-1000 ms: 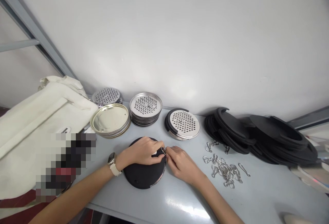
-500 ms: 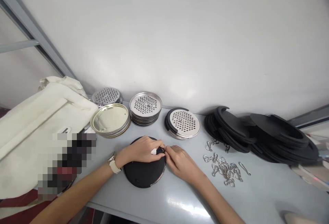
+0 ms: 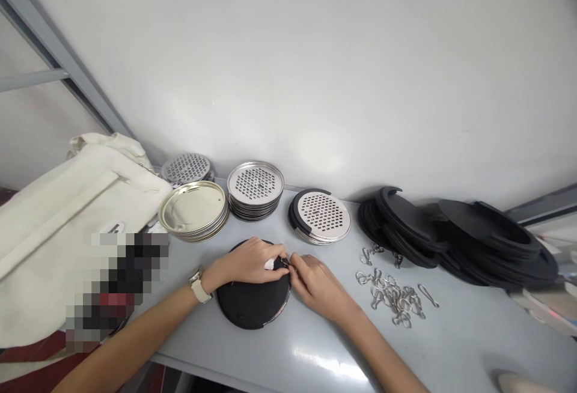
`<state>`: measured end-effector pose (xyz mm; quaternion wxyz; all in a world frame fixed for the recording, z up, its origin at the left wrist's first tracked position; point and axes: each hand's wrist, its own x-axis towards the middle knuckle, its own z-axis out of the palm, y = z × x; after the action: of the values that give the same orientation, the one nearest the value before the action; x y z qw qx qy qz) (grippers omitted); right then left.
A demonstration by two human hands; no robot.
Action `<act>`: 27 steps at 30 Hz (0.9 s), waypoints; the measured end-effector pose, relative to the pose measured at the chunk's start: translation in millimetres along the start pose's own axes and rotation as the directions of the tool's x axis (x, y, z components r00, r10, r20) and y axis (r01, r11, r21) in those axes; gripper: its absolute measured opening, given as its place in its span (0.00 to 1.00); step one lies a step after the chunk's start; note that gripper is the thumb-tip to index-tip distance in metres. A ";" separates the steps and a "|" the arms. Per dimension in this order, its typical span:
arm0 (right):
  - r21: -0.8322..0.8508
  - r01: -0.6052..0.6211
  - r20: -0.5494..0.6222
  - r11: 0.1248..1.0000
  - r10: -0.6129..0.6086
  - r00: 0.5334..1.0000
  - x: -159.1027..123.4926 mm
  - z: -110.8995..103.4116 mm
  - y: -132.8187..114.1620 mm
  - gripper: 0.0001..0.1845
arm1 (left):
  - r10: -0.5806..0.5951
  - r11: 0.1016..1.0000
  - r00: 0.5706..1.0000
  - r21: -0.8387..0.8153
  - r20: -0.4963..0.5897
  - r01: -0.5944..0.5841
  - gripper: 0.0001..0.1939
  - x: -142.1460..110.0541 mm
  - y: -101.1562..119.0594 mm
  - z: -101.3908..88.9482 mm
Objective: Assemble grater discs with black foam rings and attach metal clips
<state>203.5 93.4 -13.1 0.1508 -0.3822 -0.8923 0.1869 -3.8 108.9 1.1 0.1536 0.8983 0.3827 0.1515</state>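
Note:
A black round disc (image 3: 252, 304) with a thin metal rim lies flat on the grey table (image 3: 455, 345), right in front of me. My left hand (image 3: 250, 262) rests on the disc's far edge, fingers curled and pressing it down. My right hand (image 3: 315, 285) is at the disc's right rim, fingers pinched on a small metal clip (image 3: 285, 261). Both hands' fingertips meet at that clip. A watch sits on my left wrist.
Loose metal clips (image 3: 396, 298) lie to the right. Stacks of black rings (image 3: 455, 237) sit at far right. Perforated metal discs (image 3: 255, 187) (image 3: 321, 217), plain shiny lids (image 3: 193, 209) and another perforated stack (image 3: 186, 167) line the wall. A cream cloth bag (image 3: 58, 219) lies at left.
Both hands stay together at the disc's right rim; the fingers have shifted only slightly on the clip. The disc has barely moved.

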 end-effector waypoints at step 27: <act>0.068 0.022 0.007 0.997 -0.022 1.000 -1.5 -2.3 0.8 0.07 | 0.046 0.995 0.998 0.089 0.032 -0.048 0.09 0.6 3.1 -3.8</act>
<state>205.9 93.3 -11.5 0.1625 -0.3664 -0.8902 0.2166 -2.9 107.9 5.8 0.1150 0.9153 0.3655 0.1241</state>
